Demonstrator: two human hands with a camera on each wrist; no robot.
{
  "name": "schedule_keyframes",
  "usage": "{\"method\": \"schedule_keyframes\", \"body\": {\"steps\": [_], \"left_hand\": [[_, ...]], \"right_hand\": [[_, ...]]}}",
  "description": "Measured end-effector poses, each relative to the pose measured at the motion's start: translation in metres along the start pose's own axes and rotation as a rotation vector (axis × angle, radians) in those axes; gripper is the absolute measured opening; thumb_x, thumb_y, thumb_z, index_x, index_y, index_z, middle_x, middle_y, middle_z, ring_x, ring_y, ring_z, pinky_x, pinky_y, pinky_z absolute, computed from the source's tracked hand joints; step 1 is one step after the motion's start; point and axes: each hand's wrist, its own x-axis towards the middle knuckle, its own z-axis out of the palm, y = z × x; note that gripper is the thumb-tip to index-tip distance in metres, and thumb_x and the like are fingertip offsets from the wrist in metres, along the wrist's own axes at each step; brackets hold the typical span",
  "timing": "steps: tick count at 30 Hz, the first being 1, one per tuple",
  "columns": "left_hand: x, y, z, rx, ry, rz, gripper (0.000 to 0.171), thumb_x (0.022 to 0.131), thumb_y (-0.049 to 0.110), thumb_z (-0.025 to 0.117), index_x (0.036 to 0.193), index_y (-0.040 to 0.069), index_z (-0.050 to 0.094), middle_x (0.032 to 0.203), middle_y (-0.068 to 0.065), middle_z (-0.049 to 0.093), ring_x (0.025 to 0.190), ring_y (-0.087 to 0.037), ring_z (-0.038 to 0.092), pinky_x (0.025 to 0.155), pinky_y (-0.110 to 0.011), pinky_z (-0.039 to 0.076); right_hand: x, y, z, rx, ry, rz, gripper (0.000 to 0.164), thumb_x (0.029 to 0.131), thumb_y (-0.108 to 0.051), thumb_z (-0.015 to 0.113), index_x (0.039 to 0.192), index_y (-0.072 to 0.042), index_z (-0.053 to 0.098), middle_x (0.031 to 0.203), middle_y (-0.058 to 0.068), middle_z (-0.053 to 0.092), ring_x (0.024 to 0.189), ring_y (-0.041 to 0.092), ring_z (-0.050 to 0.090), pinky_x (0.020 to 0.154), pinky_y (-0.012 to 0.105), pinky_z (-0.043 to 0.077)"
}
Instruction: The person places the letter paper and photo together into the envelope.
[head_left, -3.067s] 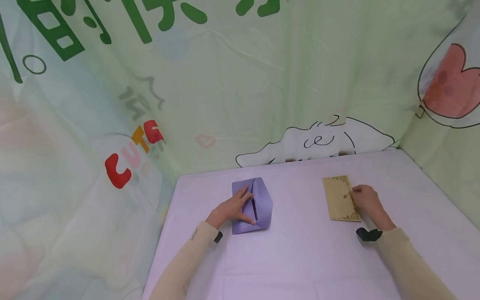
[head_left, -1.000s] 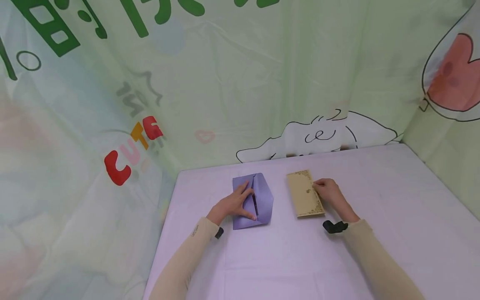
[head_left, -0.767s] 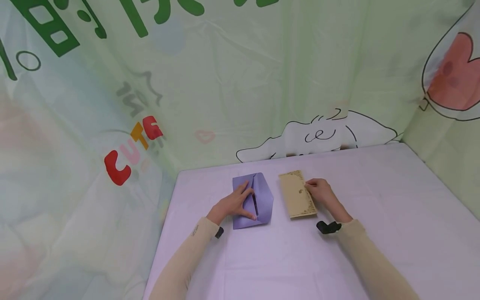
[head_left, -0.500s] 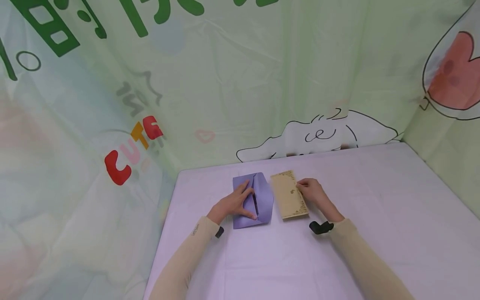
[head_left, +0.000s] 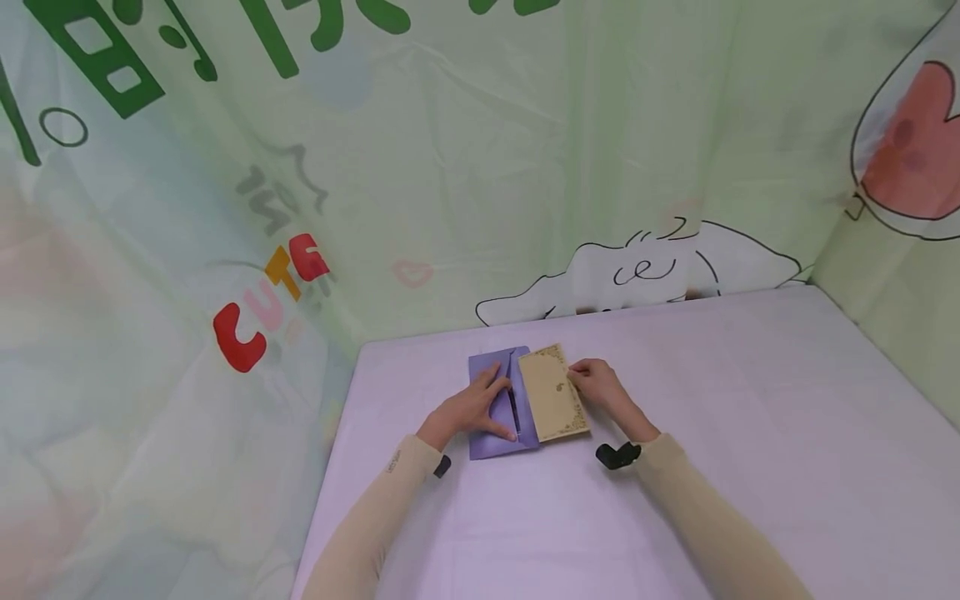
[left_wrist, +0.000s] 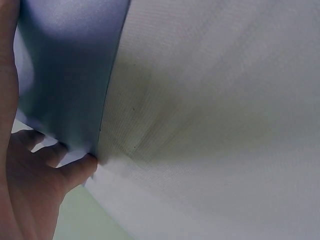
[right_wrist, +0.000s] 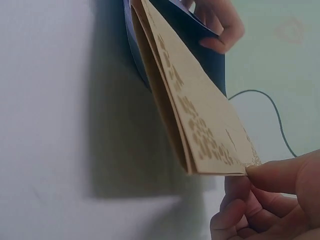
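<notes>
A purple envelope (head_left: 497, 447) lies on the table with its flap to the right and its dark mouth gaping as a narrow slit. My left hand (head_left: 471, 407) is on it, thumb and bent fingers gripping the pocket near the two ends of the mouth. My right hand (head_left: 603, 388) pinches the right edge of a tan folded card (head_left: 546, 398) with ornate printed corners. The card is slightly tilted and overlaps the flap, its left edge near the mouth. In the right wrist view the card's folded layers (right_wrist: 185, 115) show, with the left thumb beyond.
The table (head_left: 600, 517) has a pale lilac cover. Printed fabric (head_left: 465, 167) hangs behind it and at the left side. Black straps (head_left: 618, 456) sit at both wrists.
The card has slid leftward in my right hand, from well apart on the right to over the envelope's flap. My left hand has stayed on the envelope.
</notes>
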Motion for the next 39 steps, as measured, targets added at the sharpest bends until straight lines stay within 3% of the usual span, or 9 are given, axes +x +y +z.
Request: {"method": "schedule_keyframes", "body": {"steps": [13, 20, 30, 39], "left_hand": [[0.0, 0.0, 0.002, 0.01, 0.014, 0.005, 0.089, 0.071, 0.069, 0.079, 0.139, 0.025, 0.039, 0.168, -0.019, 0.01, 0.155, -0.038, 0.018, 0.121, -0.046, 0.031], [-0.002, 0.003, -0.001, 0.029, -0.002, -0.025, 0.094, 0.072, 0.073, 0.075, 0.143, 0.025, 0.037, 0.169, -0.016, 0.009, 0.155, -0.037, 0.018, 0.12, -0.046, 0.033], [-0.001, 0.002, -0.001, 0.035, 0.014, -0.013, 0.095, 0.072, 0.073, 0.076, 0.144, 0.024, 0.037, 0.169, -0.018, 0.011, 0.154, -0.037, 0.021, 0.12, -0.045, 0.034], [-0.001, -0.001, 0.001, 0.032, -0.006, -0.027, 0.098, 0.071, 0.074, 0.075, 0.146, 0.025, 0.034, 0.169, -0.016, 0.007, 0.155, -0.036, 0.019, 0.12, -0.045, 0.034]], "right_hand": [[0.005, -0.013, 0.022, 0.032, -0.026, -0.002, 0.028, 0.098, -0.01, 0.058, 0.112, 0.013, 0.067, 0.104, 0.026, 0.071, 0.091, 0.027, 0.065, 0.079, 0.034, 0.053], [0.009, -0.018, 0.034, 0.025, -0.032, -0.045, 0.027, 0.097, -0.01, 0.06, 0.11, 0.012, 0.068, 0.099, 0.023, 0.073, 0.085, 0.024, 0.066, 0.073, 0.029, 0.051], [0.01, -0.027, 0.051, 0.023, -0.1, -0.077, 0.02, 0.097, -0.007, 0.06, 0.098, 0.01, 0.07, 0.078, 0.014, 0.07, 0.065, 0.014, 0.061, 0.058, 0.024, 0.049], [0.01, -0.036, 0.066, 0.02, -0.12, -0.068, 0.017, 0.096, -0.006, 0.062, 0.099, 0.009, 0.07, 0.077, 0.014, 0.071, 0.062, 0.013, 0.061, 0.055, 0.021, 0.048]]}}
